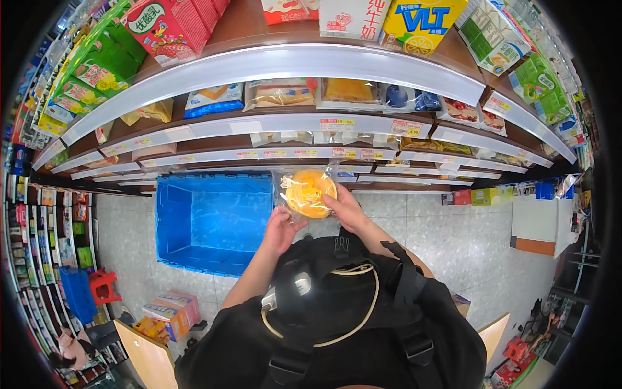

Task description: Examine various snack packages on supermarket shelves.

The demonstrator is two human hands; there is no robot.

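A round golden bun in a clear plastic wrapper (310, 193) is held up in front of my chest, between me and the shelves. My right hand (345, 209) grips its right side, with the thumb lying over the front. At the lower left edge of the wrapper, my left hand (282, 228) has its fingers closed on the plastic. Just left of my left hand, an open blue plastic crate (217, 267) stands on the floor, and its visible inside holds nothing.
Shelves (272, 57) with wrapped breads (283, 93) and drink cartons (424, 26) rise ahead. A red stool (103, 287) and stacked boxes (173, 314) stand at the left. A white cabinet (535, 223) is at the right. Behind at far left, a person (74, 349) is partly visible.
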